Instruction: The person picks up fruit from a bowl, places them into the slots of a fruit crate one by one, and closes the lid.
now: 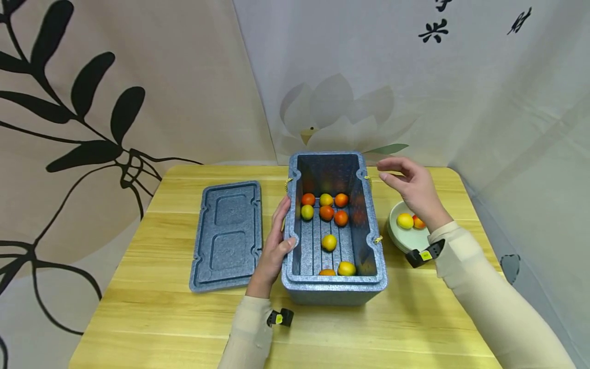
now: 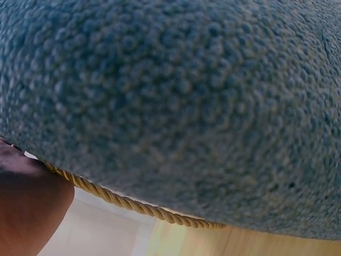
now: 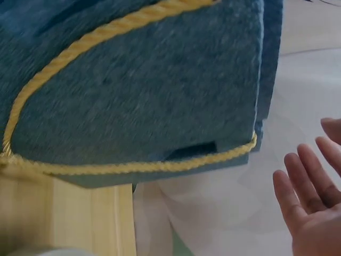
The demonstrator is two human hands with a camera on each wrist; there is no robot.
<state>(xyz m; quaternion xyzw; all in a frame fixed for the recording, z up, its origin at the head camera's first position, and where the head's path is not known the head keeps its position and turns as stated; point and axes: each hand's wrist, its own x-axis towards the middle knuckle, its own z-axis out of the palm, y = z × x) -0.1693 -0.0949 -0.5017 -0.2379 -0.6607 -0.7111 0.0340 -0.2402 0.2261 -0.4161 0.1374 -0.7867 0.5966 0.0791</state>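
A grey-blue foam box stands uncovered on the table, with several small yellow fruits and orange-red fruits spread over its ribbed floor. My left hand holds the box's left side, thumb over the rim and fingers along the outer wall. Speckled foam fills most of the left wrist view. Beyond the box's right wall, my right hand is raised with loosely bent fingers and nothing in it. Below that hand, a pale plate carries a yellow fruit and an orange-red one, partly covered by the wrist.
Left of the box lies its flat foam lid. A yellow rope handle loops along the box's right side, and another rope shows on its left. Printed cloth hangs behind the wooden table.
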